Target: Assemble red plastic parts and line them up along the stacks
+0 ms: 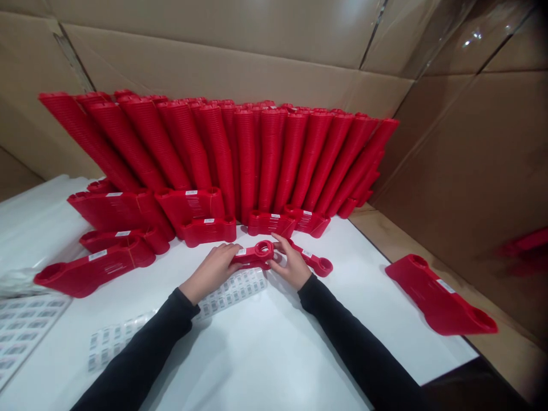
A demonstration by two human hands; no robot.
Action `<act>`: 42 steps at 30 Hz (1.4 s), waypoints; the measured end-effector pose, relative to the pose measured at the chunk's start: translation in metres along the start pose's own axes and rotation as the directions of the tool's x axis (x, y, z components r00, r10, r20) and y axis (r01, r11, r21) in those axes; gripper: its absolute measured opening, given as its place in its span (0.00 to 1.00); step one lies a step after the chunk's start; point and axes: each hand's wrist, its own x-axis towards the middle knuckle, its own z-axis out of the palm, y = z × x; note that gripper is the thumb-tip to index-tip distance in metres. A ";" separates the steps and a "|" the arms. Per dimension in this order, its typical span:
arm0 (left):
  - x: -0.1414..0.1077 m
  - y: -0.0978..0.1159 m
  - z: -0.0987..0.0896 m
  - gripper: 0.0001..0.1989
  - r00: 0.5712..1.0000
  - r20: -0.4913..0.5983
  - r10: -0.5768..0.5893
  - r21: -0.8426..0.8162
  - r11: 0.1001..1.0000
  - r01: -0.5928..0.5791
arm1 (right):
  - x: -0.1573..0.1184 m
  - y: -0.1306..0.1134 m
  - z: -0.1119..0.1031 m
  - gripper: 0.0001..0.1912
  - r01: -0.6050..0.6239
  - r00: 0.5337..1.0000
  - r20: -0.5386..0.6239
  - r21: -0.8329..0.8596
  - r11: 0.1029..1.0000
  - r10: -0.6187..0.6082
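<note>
My left hand (213, 270) is closed around one end of a red plastic link (255, 251) with a ring-shaped end and a small white label on top. Fingers of my right hand (292, 264) grip the ring end from the other side. Under and in front of the link lies a strip of barcode labels (233, 294), partly covered by my left forearm. Just beyond my right hand, another labelled red link (319, 262) rests on the white table (274, 348). Whether the held piece is one link or several stacked is hard to tell.
Tall stacks of red links (244, 162) stand along the back against cardboard (214, 63). Shorter labelled stacks (98, 260) sit at left and centre. A labelled stack (440, 297) lies by the right edge. Label sheets (29, 325) and clear plastic bags (38, 228) are at left.
</note>
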 end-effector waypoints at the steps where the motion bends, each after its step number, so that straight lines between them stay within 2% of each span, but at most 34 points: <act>1: 0.000 0.000 0.000 0.05 1.000 -0.003 -0.003 0.002 1.000 0.003 | 0.000 0.001 0.000 0.30 0.001 1.000 -0.009 0.010 1.000 -0.001; 4: -0.001 0.001 0.000 0.05 1.000 -0.009 -0.005 0.010 1.000 0.005 | 0.001 0.007 -0.001 0.34 -0.010 1.000 0.024 0.003 1.000 0.010; 8: 0.000 0.000 0.000 0.07 1.000 -0.004 -0.011 0.020 1.000 0.011 | 0.001 0.017 0.000 0.40 -0.049 0.992 0.107 -0.103 0.993 0.060; 12: 0.001 0.000 0.001 0.08 1.000 0.015 -0.014 0.027 1.000 0.014 | 0.001 0.018 0.001 0.37 -0.069 0.993 0.087 -0.122 0.990 0.080; 22: 0.003 0.001 0.002 0.11 0.999 0.032 -0.040 0.020 0.999 0.039 | 0.002 0.009 -0.002 0.32 -0.071 0.997 0.001 0.051 0.996 0.071; 27: 0.001 0.001 0.002 0.11 0.999 0.031 -0.044 0.020 0.999 0.043 | 0.002 0.015 -0.001 0.38 -0.073 0.993 0.090 -0.078 0.994 0.080; 30: 0.001 0.001 0.002 0.11 0.998 0.035 -0.047 0.023 0.999 0.046 | 0.002 0.017 0.000 0.36 -0.094 0.990 0.090 -0.117 0.989 0.105; 39: 0.002 0.003 0.000 0.12 0.997 0.051 -0.057 0.060 0.997 0.054 | 0.001 0.009 0.000 0.32 -0.053 0.998 0.029 0.011 0.999 0.053; 42: 0.001 0.003 0.000 0.12 0.996 0.052 -0.070 0.066 0.996 0.066 | 0.002 0.010 -0.001 0.32 -0.043 0.999 0.026 0.002 0.999 0.043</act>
